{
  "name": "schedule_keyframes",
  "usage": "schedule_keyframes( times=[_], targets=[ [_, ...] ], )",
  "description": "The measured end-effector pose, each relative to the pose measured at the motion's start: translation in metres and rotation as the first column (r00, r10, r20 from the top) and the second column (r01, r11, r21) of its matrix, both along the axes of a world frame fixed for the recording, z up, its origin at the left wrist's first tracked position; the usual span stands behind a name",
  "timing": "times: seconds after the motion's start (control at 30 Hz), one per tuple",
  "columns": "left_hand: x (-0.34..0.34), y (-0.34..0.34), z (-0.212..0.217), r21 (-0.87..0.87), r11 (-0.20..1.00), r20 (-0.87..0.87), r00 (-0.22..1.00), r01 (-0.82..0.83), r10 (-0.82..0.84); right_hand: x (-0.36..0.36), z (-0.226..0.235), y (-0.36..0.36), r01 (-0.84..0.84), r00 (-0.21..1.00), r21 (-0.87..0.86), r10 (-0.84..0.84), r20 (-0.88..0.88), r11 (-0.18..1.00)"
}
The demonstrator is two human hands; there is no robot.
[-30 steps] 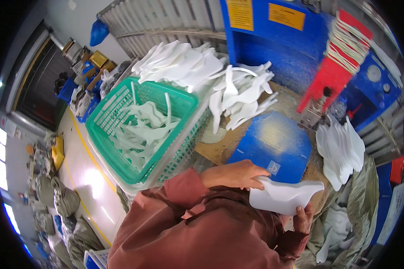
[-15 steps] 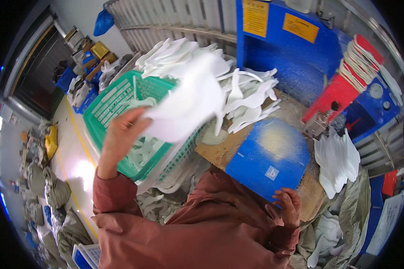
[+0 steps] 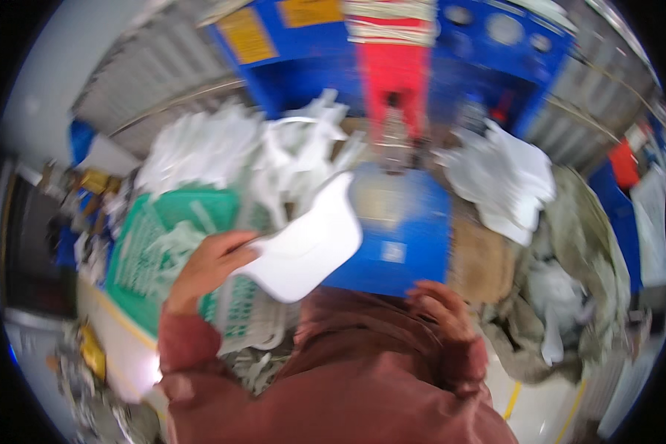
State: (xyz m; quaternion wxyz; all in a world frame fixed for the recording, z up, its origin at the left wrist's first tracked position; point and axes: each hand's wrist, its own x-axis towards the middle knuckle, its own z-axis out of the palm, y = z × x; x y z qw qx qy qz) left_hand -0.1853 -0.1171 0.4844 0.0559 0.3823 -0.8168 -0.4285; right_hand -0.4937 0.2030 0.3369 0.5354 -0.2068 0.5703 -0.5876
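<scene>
One white flat piece [image 3: 303, 248] we pinch in our left hand [image 3: 209, 268] over the green basket [image 3: 172, 222], so we keep it level, while our right hand [image 3: 438, 311] rests loosely curled and empty at the blue plate [image 3: 401, 222]'s near edge.

Motion-blurred white piece [image 3: 307, 240], green basket [image 3: 152, 244]

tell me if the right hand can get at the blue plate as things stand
Probably yes: the right hand is empty at the near edge of the blue plate, with nothing between them. The left hand holds a white piece off to the side.
</scene>
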Motion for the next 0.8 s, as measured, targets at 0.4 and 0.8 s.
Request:
schedule_keyframes(
  times=[0.4,0.8],
  targets=[
    [0.097,-0.12,0.039,-0.072,0.75,-0.445,0.694,-0.658,0.566,-0.019,-0.04,0.006,0.127,0.985,0.004,-0.127,0.115,0.992],
    [0.201,-0.29,0.041,0.061,0.459,-0.767,0.253,-0.886,0.589,-0.02,-0.063,-0.015,0.079,0.996,0.061,-0.077,-0.034,0.995]
  ],
)
